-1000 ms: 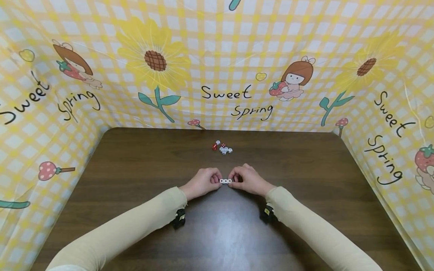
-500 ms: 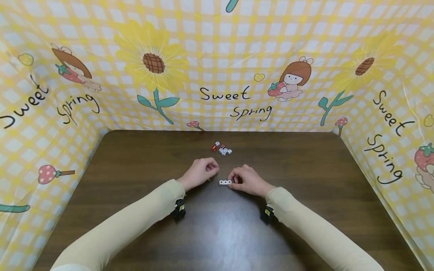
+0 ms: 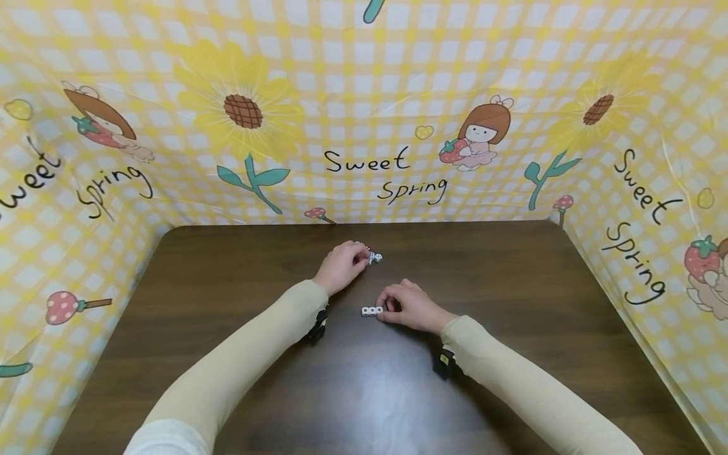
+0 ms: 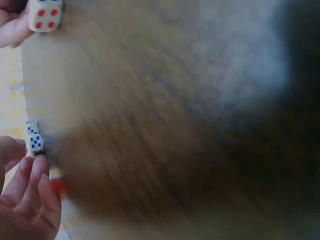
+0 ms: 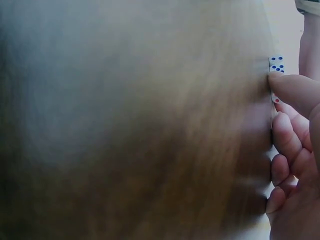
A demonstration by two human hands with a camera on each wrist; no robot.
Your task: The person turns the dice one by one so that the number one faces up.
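Note:
In the head view, a row of three white dice (image 3: 372, 311) stands on the table in front of me. My right hand (image 3: 414, 306) holds the right end of the row between thumb and fingers. A white die (image 4: 46, 20) with red pips shows beside these fingers in the left wrist view. Farther back, my left hand (image 3: 342, 265) reaches to a loose cluster of dice, partly covering it. Its thumb and fingers are parted close to a white die (image 4: 36, 143) with blue pips. A red die (image 4: 59, 187) lies blurred by its fingers.
The brown wooden table (image 3: 256, 265) carries all the dice. At the right of the cluster, a white die (image 3: 378, 258) shows past the left hand. A yellow checked cloth (image 3: 364, 95) walls in the back and both sides.
My left hand has let go of the left end of the dice row and moved back to the dice cluster. My right hand has stayed at the row, which keeps its line.

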